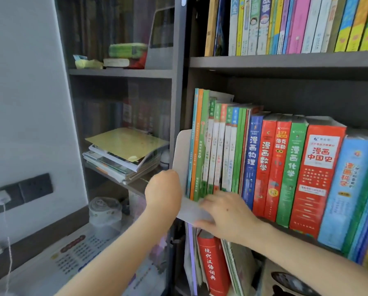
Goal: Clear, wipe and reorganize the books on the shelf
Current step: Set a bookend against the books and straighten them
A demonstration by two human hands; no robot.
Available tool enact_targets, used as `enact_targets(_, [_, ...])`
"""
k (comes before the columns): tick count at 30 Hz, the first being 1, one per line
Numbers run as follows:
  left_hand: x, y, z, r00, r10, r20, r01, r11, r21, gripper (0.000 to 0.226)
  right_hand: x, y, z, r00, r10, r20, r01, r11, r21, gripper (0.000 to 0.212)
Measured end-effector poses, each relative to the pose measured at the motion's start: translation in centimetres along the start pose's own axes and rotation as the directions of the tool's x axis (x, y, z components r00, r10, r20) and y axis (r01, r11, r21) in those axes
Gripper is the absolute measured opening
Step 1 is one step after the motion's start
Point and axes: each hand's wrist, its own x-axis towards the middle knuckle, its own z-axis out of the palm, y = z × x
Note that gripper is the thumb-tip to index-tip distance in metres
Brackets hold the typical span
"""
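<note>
A white L-shaped book holder (181, 151) sits at the left end of the middle shelf. It carries a row of thin green, orange and blue books (217, 146), standing upright. My left hand (163, 193) grips the holder's upright side panel from the left, its fingertips hidden behind the panel. My right hand (225, 214) lies on the holder's base plate, fingers over the top and thumb under the front edge. To the right, thick red, blue and green boxed books (285, 167) stand upright on the same shelf.
The upper shelf (285, 60) holds a full row of colourful upright books. Below, a red dictionary (213, 265) stands among loose booklets. The left cabinet bay holds a stack of magazines (123, 157). Wall sockets (29, 189) sit at the left, with a roll of tape (105, 210) below.
</note>
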Motion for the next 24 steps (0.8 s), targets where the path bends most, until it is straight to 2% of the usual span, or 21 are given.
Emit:
enact_targets(4, [-1.7, -0.9, 1.1, 0.997, 0.001, 0.083, 0.004, 0.998, -0.068, 0.018, -1.4, -1.1, 3.0, 1.000, -0.011, 0.002, 0.011, 1.000, 0.015, 0.055])
enact_targets(9, [-2.4, -1.1, 1.8, 0.998, -0.054, 0.021, 0.057, 0.984, -0.171, 0.016, -2.3, -2.7, 4.5, 1.000, 0.025, -0.018, -0.026, 0.998, -0.060, 0.050])
enact_targets(14, [-2.1, -0.5, 3.1, 0.994, -0.111, -0.003, 0.106, 0.962, -0.251, 0.017, -2.9, -2.6, 4.7, 0.987, 0.163, -0.010, -0.161, 0.980, 0.116, 0.038])
enact_targets(17, [-1.2, 0.9, 3.6, 0.994, -0.108, 0.011, 0.108, 0.967, -0.231, 0.021, -3.2, -1.9, 3.9, 0.955, 0.295, -0.016, -0.284, 0.932, 0.223, 0.020])
enact_targets(20, [-0.2, 2.1, 4.2, 0.992, -0.121, 0.047, 0.127, 0.977, -0.169, 0.027, -2.5, -1.0, 3.1, 0.899, 0.422, 0.117, -0.437, 0.847, 0.303, 0.027])
enact_targets(24, [0.9, 3.7, 5.1, 0.992, -0.116, 0.048, 0.119, 0.992, -0.052, 0.036, -2.2, -0.3, 3.6, 0.867, 0.472, 0.157, -0.497, 0.804, 0.328, 0.025])
